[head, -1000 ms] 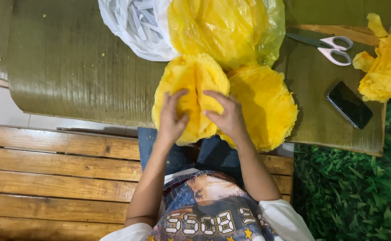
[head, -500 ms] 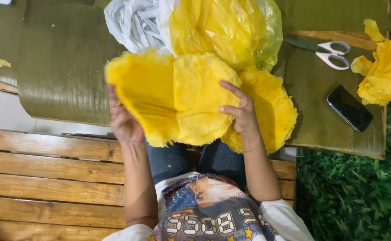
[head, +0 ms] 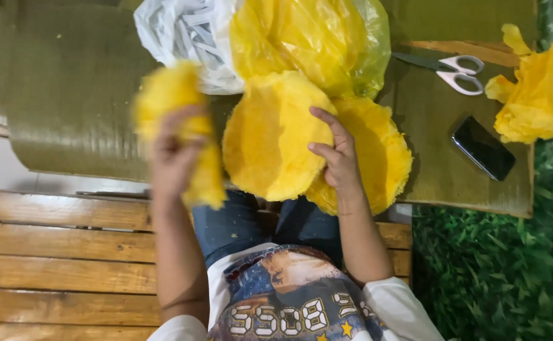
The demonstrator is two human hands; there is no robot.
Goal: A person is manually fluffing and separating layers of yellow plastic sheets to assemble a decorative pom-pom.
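My left hand [head: 174, 158] grips a crumpled yellow tissue piece [head: 166, 95], lifted out to the left and blurred by motion. My right hand [head: 336, 155] rests with spread fingers on the right edge of a round yellow tissue disc [head: 270, 139] in front of me. A second fringed yellow tissue disc [head: 377, 158] lies partly under it to the right. Behind them sits a yellow plastic bag [head: 308, 38] stuffed with more yellow material.
A white plastic bag [head: 182, 31] lies beside the yellow one on an olive woven mat [head: 68, 95]. Scissors [head: 453, 66], a dark phone [head: 483, 148] and a yellow tissue pile [head: 538, 95] are at right. Wooden slats [head: 55, 252] lie left, artificial grass [head: 497, 265] right.
The folded yellow tissue was spread apart, then one piece came away. My left hand has carried it out to the left while my right hand stays on the round disc.
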